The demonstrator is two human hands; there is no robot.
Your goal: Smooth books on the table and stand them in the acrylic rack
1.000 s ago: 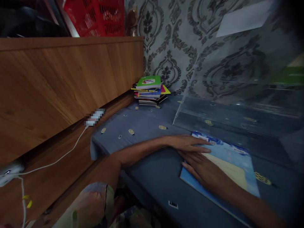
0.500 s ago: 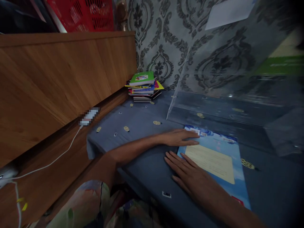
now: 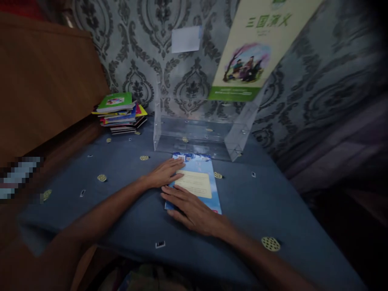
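Observation:
A blue book [image 3: 214, 184] with a pale yellow text panel lies flat on the table, near its middle. Across its upper left edge rests my left hand [image 3: 165, 173], fingers stretched out. My right hand [image 3: 192, 212] lies flat over the book's lower left corner, its fingers slightly apart and pointing left. Neither hand grips anything. Parts of the book's left side and lower edge are hidden under the hands.
Behind the book stands a clear acrylic rack [image 3: 194, 131]. A green and cream book [image 3: 239, 68] sits upright at its right. A stack of books [image 3: 119, 113] is at the back left, beside a wooden cabinet [image 3: 48, 72]. A patterned cloth [image 3: 242, 202] covers the table.
My view has swung to the right, bringing the whole rack and the upright book into sight. Both hands stay lying on the blue book in much the same pose.

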